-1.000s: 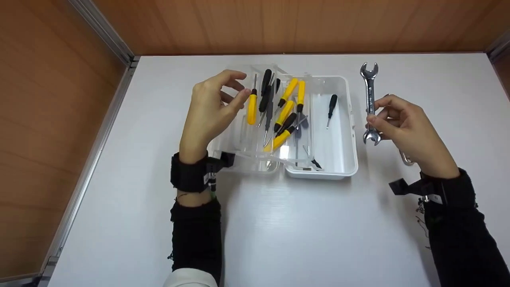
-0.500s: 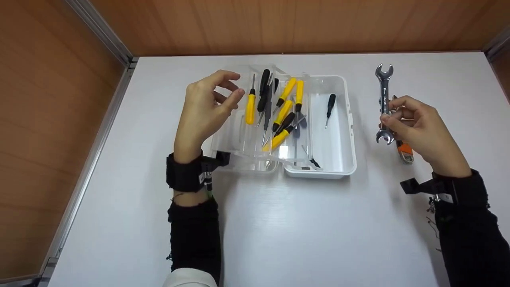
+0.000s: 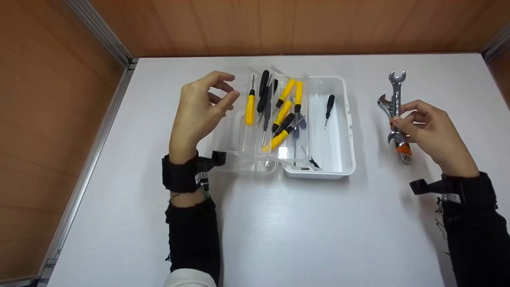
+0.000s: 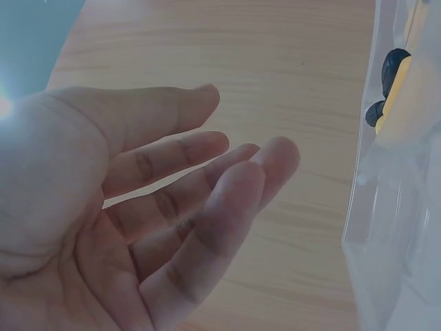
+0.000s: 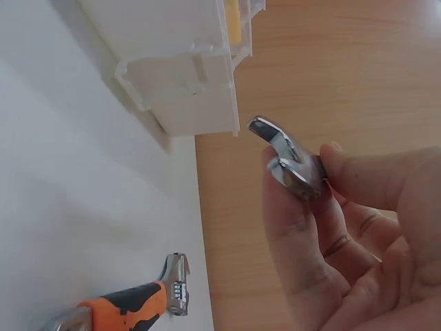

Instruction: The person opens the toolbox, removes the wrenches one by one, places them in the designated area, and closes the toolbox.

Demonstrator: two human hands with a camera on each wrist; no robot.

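Two hands work over a white counter [image 3: 279, 223] walled in by wood panels. Largest on it is the plastic toolbox [image 3: 332, 131], lid thrown open, with a clear tray [image 3: 239, 135] swung out to its left. A heap of small screwdrivers [image 3: 279, 113], yellow-handled and black-handled, lies across that tray, their shafts running mostly toward and away from the person; one lone black screwdriver [image 3: 329, 108] rests in the white tub.

Right of the box, well apart from it, lies an adjustable wrench [image 3: 401, 149] with an orange grip, flat on the counter. The right hand [image 3: 432, 133] is directly above it, thumb and fingers pinching the middle of a chrome open-end spanner [image 3: 396, 104]. That spanner stands off the surface, its long axis running away from the person, one forked end beyond the fingertips, the other just over the orange grip. In the right wrist view the near fork [image 5: 286, 158] pokes out between thumb and forefinger, and the adjustable wrench shows on the counter below.

The left hand [image 3: 201, 113] hovers at the tray's left edge, fingers loosely spread and gripping nothing; the left wrist view confirms an empty palm. So the spanner belongs wholly to the right hand, which is the nearer one; the box lies to its left, and the spanner's length is roughly parallel to the tub's long side.
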